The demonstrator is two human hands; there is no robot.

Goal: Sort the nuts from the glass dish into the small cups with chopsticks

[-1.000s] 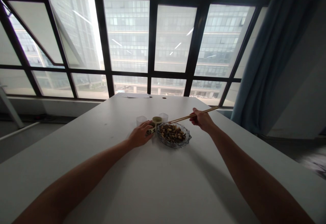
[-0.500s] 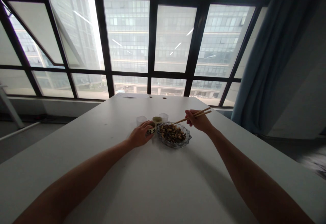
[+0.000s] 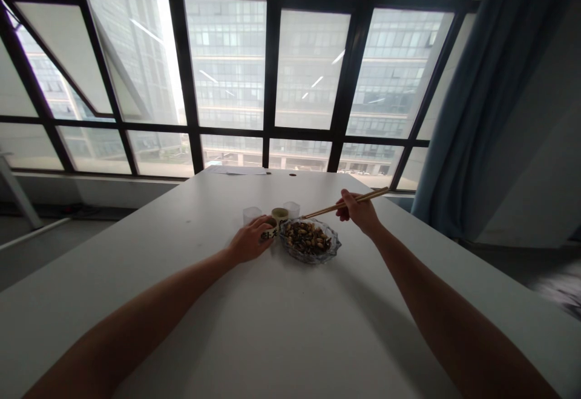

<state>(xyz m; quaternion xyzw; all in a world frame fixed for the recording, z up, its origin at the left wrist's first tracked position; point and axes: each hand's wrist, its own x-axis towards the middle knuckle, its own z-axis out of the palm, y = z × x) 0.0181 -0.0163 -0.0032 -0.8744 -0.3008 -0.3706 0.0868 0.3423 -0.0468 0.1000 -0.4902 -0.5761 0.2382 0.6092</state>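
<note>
My left hand (image 3: pixel 250 239) is wrapped round a small pale cup with dark characters (image 3: pixel 269 234), which stands on the table. In my right hand (image 3: pixel 357 212) is a pair of wooden chopsticks (image 3: pixel 327 209), slanting down to the left with the tips over the far rim of a clear glass dish (image 3: pixel 336 246). Mixed seeds and nuts (image 3: pixel 308 237) fill the dish; whether the tips pinch a piece is too small to tell. Behind the held cup stands a second pale cup (image 3: pixel 280 212).
Two clear plastic cups stand behind, one on the left (image 3: pixel 251 214) and one on the right (image 3: pixel 292 209). White papers (image 3: pixel 236 170) lie at the far end of the white table (image 3: pixel 281 332). Beyond are windows, with a blue curtain (image 3: pixel 458 145) on the right.
My right hand has shifted slightly to the right. The chopstick tips have lifted out of the seeds and nuts, and the sticks lie closer together. My left hand keeps its place on the cup.
</note>
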